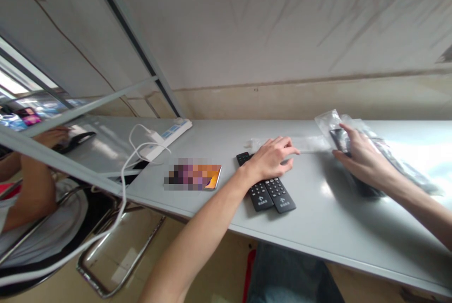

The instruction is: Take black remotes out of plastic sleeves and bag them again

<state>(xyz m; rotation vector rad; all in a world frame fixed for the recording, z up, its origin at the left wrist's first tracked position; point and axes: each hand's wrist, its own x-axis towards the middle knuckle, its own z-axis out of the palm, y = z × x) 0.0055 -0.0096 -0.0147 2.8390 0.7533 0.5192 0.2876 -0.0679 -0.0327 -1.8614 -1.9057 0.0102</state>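
Two black remote controls lie side by side on the grey table, their upper parts partly covered by my left hand. The fingers of that hand are loosely bent and apart, with nothing visible in them. Just behind it lies a flat clear plastic bag. My right hand is over a pile at the right, thumb and fingers around the end of a black remote control. Clear plastic wrapping surrounds that end. More bagged dark items extend beneath and beyond this hand, partly hidden.
A phone with a lit, partly blurred screen lies left of the remotes. Behind it, a white power strip has a white cable hanging off the table. A metal frame separates another person's arm and a chair.
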